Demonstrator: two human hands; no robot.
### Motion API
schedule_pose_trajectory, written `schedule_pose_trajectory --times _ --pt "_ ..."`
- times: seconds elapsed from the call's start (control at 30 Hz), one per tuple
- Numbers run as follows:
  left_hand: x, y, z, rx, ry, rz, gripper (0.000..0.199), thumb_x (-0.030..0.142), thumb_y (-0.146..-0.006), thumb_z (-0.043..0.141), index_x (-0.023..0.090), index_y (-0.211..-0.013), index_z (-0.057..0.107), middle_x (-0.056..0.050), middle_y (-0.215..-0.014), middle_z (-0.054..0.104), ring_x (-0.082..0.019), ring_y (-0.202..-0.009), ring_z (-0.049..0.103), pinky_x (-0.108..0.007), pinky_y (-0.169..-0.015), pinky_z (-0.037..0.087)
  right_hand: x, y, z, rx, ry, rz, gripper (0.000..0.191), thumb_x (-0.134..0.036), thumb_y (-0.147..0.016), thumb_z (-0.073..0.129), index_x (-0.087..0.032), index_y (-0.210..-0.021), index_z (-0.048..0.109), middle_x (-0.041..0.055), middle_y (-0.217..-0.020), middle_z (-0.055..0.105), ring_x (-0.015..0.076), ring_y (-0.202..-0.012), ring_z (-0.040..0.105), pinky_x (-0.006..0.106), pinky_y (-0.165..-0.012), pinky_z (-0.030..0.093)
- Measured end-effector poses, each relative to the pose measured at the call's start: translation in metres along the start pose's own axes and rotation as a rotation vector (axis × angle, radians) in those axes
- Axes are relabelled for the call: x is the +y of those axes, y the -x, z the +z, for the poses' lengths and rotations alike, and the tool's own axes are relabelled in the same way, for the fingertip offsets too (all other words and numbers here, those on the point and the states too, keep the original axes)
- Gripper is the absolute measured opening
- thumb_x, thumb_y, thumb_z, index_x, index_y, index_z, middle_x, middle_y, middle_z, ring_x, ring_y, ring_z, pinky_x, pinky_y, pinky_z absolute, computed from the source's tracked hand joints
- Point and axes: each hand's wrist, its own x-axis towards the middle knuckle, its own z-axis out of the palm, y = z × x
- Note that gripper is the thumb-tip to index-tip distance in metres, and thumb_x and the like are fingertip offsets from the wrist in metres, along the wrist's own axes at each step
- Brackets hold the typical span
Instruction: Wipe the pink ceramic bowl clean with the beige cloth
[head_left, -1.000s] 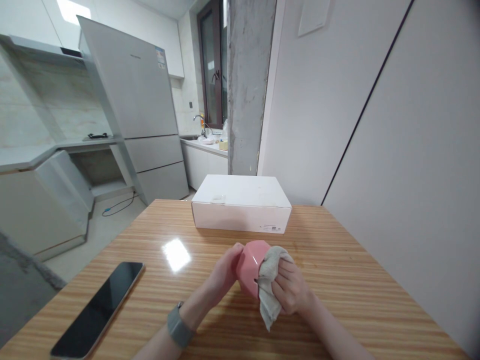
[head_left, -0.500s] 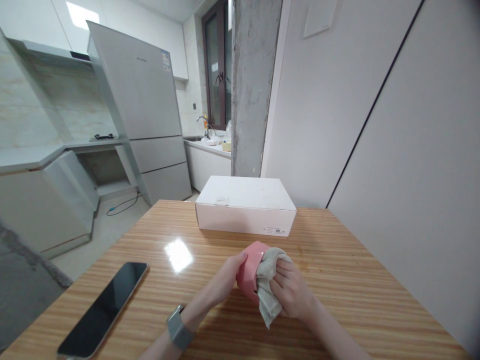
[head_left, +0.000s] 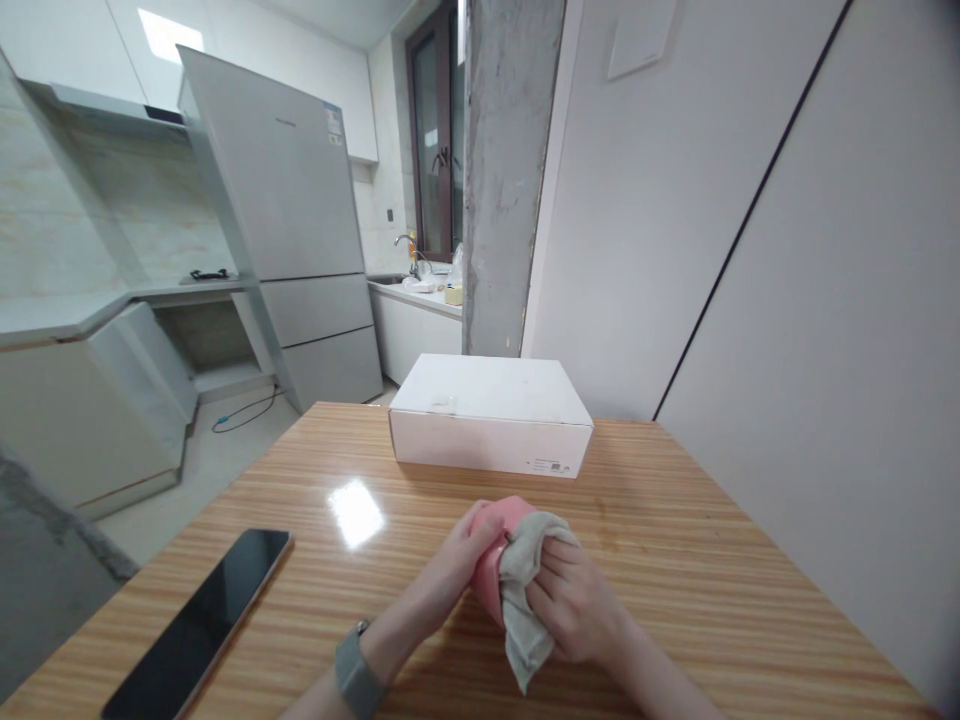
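A glossy pink faceted vessel [head_left: 514,511], cup- or bowl-like, is tipped on its side with its mouth toward the right, just above or on the table. My left hand [head_left: 453,566] grips it from the left, thumb across the near side by the rim. A grey cloth [head_left: 527,612] is bunched in my right hand [head_left: 576,600] and pressed at the vessel's mouth, one corner hanging down. The cloth and my hands hide the vessel's inside and much of its wall. On my left wrist is a watch with a grey band [head_left: 357,672].
Behind my hands a white box [head_left: 491,440] lies on the wood-grain table [head_left: 720,610]. A dark-screened phone [head_left: 202,620] lies at the left. Beyond the table's far edge stand a fridge [head_left: 277,190] and a sink counter [head_left: 420,315]. A white wall [head_left: 810,400] flanks the right side.
Both hands have shifted slightly down and left, and the vessel's mouth has turned more toward me. My left thumb now lies farther over the vessel. The cloth stays in my right hand.
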Motion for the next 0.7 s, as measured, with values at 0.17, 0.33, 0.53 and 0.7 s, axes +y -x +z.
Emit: schedule_pose_trajectory --times 0.17,0.33,0.53,0.7 --pt "0.004 -0.001 0.000 0.081 -0.055 0.090 0.036 0.045 -0.079 0.062 0.012 -0.093 0.067 -0.009 -0.098 0.070 -0.025 -0.100 0.059 -0.035 -0.092 0.040 0.003 0.001 0.005 0.004 0.060 0.064 0.035 -0.018 -0.091 0.030 -0.015 -0.077 0.062 0.0109 -0.061 0.065 0.0225 -0.058 0.059 0.040 -0.069 0.050" --pt "0.007 -0.003 -0.004 0.066 0.084 0.074 0.040 0.046 -0.082 0.056 0.012 -0.100 0.067 -0.009 -0.103 0.070 -0.025 -0.101 0.060 -0.034 -0.094 0.041 0.010 0.011 -0.003 0.017 0.072 0.079 0.036 -0.020 -0.092 0.032 -0.008 -0.108 0.062 0.0183 -0.094 0.071 0.0283 -0.093 0.066 0.047 -0.086 0.050" --pt "0.006 -0.011 -0.016 0.244 0.442 -0.018 0.032 0.045 -0.082 0.056 0.017 -0.090 0.068 -0.002 -0.087 0.073 -0.018 -0.082 0.064 -0.029 -0.081 0.048 0.028 0.031 0.010 0.572 -0.459 1.002 0.028 -0.035 -0.085 0.057 -0.018 -0.105 0.069 0.0091 -0.105 0.072 0.0294 -0.102 0.065 0.041 -0.083 0.055" --pt "0.005 -0.011 -0.012 0.257 0.544 -0.088 0.024 0.034 -0.084 0.053 0.014 -0.082 0.067 -0.003 -0.079 0.073 -0.017 -0.074 0.065 -0.030 -0.079 0.049 0.021 0.015 0.015 0.579 -1.219 1.445 0.028 -0.039 -0.083 0.055 -0.018 -0.090 0.072 0.0056 -0.081 0.076 0.0251 -0.069 0.072 0.039 -0.065 0.059"
